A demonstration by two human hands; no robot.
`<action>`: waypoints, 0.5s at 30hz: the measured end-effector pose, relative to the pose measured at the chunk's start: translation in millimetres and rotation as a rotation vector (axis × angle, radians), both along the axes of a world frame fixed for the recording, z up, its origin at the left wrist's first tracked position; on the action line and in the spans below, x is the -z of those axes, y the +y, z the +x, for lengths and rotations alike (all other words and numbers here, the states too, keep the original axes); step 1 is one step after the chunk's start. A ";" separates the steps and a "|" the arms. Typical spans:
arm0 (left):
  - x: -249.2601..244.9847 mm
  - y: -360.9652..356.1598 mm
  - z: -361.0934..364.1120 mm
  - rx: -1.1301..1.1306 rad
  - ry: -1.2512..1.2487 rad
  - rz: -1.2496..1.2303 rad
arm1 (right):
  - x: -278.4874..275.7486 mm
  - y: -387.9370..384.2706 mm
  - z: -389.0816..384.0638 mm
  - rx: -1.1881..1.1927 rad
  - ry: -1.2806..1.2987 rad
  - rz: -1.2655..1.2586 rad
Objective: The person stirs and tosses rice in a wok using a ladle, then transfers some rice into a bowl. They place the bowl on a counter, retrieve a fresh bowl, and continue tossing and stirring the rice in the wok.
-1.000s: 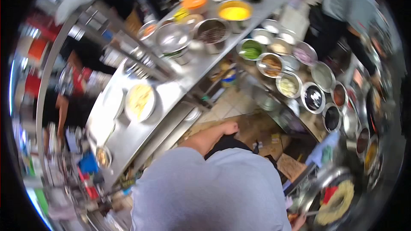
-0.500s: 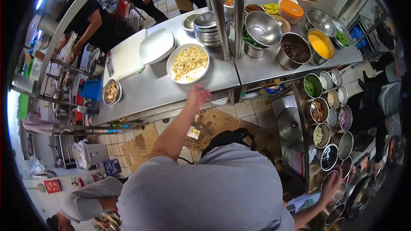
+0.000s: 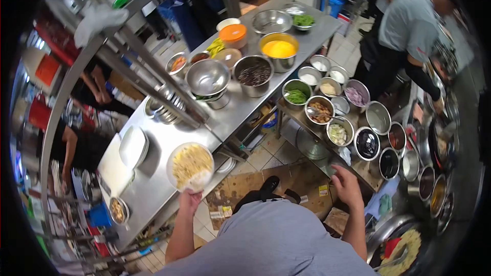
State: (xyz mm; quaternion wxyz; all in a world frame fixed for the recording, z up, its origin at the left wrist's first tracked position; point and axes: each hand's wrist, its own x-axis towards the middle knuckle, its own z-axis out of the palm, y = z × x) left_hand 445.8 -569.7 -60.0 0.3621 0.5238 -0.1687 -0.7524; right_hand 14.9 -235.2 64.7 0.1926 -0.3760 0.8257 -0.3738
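My left hand [image 3: 190,198] grips the near rim of a white plate [image 3: 190,166] heaped with yellow noodle-like food, at the front edge of the steel counter [image 3: 153,184]. My right hand [image 3: 346,185] hangs open and empty over the floor, just in front of the low rack of small steel bowls [image 3: 353,122] holding chopped ingredients and sauces. A stack of empty white plates [image 3: 133,146] lies on the counter left of the filled plate.
Big steel bowls [image 3: 207,77] and pots [image 3: 279,50] crowd the counter's far end. A person in a grey shirt [image 3: 409,20] works at the upper right. Other people stand behind the counter at left. A wok of noodles [image 3: 404,245] sits at lower right. Cardboard covers the floor.
My left hand has gone from reaching toward the plate to gripping its rim. My right hand has come up into view near the bowl rack. The view has swung round.
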 end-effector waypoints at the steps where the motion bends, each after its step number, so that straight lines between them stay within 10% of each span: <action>1: -15.9 18.5 -17.3 0.056 -0.092 0.003 | 3.5 22.1 -3.3 0.095 0.013 -0.027; 11: 0.3 89.0 -226.1 1.138 -0.349 -0.398 | -34.2 241.0 65.3 0.834 0.214 0.023; 15: -21.2 153.7 -333.9 1.480 -0.024 -0.571 | 6.2 304.4 164.0 1.413 0.313 0.225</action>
